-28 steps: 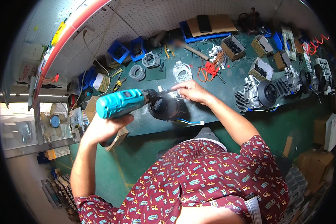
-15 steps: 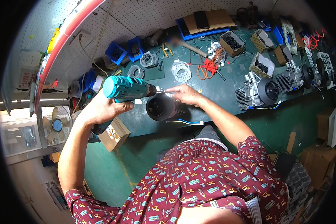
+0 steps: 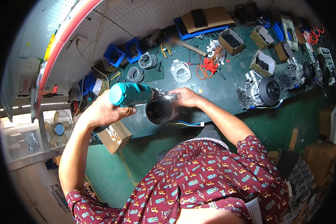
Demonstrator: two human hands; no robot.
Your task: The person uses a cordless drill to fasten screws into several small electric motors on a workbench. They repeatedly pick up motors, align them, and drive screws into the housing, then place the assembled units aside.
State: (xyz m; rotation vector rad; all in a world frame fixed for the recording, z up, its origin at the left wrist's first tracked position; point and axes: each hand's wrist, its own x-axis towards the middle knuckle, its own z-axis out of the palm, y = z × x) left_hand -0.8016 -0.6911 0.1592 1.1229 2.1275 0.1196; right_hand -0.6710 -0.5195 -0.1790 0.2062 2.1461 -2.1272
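My left hand [image 3: 102,112] is wrapped round the grip of a teal cordless drill [image 3: 131,94]. The drill lies level, its nose pointing right at the top of a blower-like unit with a round black housing [image 3: 159,112]. That unit stands at the bench's near edge, and a blue and yellow cable with a white connector [image 3: 202,124] trails from it. On the unit's metal upper right side, the fingers of my right hand [image 3: 189,98] are closed. The drill's tip and the spot it meets are hidden among the metal parts.
Similar metal units [image 3: 260,89] with black housings stand along the right of the green bench [image 3: 216,99]. Behind lie a grey ring part [image 3: 181,71], orange-handled scissors [image 3: 202,72], a hammer [image 3: 192,47] and screw boxes [image 3: 231,42]. An open carton [image 3: 115,137] sits below left.
The drill has moved slightly right and down, closer over the unit. My right hand's outstretched finger has drawn back from the drill tip, and the hand now grips the unit's side.
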